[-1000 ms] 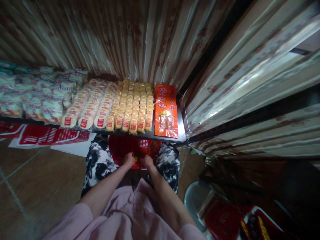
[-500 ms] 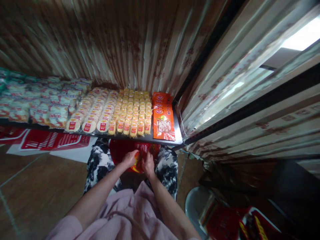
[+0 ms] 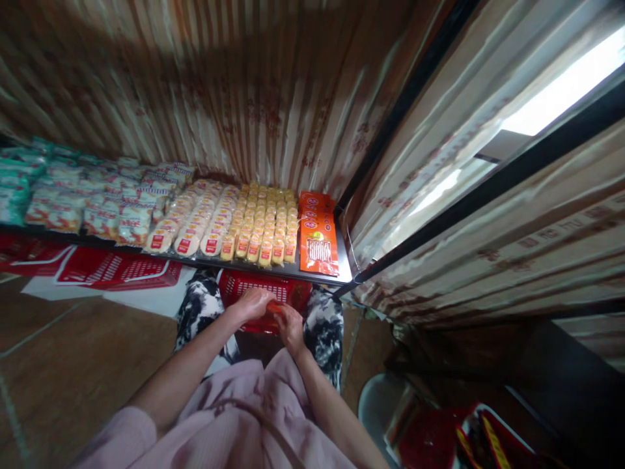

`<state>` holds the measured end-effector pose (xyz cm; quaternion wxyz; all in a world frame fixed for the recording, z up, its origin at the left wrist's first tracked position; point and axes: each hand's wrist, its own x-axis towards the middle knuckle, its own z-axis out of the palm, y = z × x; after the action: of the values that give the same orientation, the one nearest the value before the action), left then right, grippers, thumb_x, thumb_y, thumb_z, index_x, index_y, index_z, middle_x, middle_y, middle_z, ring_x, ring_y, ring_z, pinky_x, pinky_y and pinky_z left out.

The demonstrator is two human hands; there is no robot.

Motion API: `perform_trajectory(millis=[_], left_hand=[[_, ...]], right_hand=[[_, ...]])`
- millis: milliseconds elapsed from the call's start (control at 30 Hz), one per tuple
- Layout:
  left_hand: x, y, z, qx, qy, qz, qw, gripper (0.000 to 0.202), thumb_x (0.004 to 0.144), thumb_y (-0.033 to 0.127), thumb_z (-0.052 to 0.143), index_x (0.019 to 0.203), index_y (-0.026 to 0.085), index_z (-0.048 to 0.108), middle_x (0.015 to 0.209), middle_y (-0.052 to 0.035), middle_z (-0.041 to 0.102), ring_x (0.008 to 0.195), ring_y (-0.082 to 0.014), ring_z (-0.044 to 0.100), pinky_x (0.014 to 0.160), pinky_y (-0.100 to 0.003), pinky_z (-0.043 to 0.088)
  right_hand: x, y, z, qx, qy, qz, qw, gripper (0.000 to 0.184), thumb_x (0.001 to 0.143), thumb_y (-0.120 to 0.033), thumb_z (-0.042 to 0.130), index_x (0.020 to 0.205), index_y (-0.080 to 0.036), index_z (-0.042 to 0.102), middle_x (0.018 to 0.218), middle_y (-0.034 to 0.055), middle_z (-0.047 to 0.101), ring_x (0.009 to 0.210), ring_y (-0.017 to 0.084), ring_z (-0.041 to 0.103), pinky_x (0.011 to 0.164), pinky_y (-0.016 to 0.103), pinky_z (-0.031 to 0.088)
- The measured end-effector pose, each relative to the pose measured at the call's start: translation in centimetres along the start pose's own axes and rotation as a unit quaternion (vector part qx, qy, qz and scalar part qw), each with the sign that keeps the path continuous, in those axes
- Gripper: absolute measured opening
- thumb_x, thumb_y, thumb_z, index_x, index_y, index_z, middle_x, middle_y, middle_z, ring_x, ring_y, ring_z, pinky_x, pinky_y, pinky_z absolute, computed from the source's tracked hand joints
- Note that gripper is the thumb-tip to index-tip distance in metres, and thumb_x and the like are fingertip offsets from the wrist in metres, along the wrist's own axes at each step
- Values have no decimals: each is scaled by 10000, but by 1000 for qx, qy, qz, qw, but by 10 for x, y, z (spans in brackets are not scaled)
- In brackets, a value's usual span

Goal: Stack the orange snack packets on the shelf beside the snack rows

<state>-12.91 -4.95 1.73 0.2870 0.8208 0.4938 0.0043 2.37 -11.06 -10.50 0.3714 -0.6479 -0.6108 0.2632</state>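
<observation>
Between my knees sits a red plastic basket (image 3: 236, 284) with slotted sides, partly under the shelf edge. Above it my left hand (image 3: 254, 304) and my right hand (image 3: 290, 324) are close together, both closed on a small orange-red packet (image 3: 276, 307). Fingers cover most of the packet, so its print is hidden. On the shelf straight ahead lie orange snack packets (image 3: 318, 242), overlapping in a stack. Rows of small yellow wrapped cakes (image 3: 264, 228) stand to their left, then round wrapped crackers (image 3: 195, 221).
White snack bags (image 3: 134, 212) and green bags (image 3: 14, 189) fill the shelf's left part. More red baskets (image 3: 117, 270) stand beneath it. A dark metal post (image 3: 405, 111) and curtains (image 3: 273, 98) bound the shelf. A bucket (image 3: 378, 400) and another basket are at lower right.
My hands have come nearer each other and the orange-red packet now shows between them. The yellow piece seen by my left hand is out of sight. The view has shifted slightly.
</observation>
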Motion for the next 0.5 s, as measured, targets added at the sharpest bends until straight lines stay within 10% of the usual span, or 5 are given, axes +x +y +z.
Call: perform_trajectory(millis=[233, 500], left_hand=[[-6, -7, -19, -27, 147, -19, 989, 375, 881, 205, 505, 1248, 249, 568, 1239, -40, 629, 1122, -200, 589, 976, -299, 429], [-13, -19, -20, -144, 292, -100, 940, 334, 881, 265, 553, 1206, 193, 567, 1167, -53, 664, 1070, -189, 618, 939, -282, 456]], right_hand=[[-4, -21, -19, 82, 23, 22, 996, 347, 845, -445, 457, 832, -166, 663, 755, 47, 690, 707, 178, 613, 688, 276, 481], [-3, -36, -36, 157, 41, 48, 986, 392, 792, -522, 517, 776, -154, 652, 729, 36, 676, 675, 164, 574, 620, 250, 457]])
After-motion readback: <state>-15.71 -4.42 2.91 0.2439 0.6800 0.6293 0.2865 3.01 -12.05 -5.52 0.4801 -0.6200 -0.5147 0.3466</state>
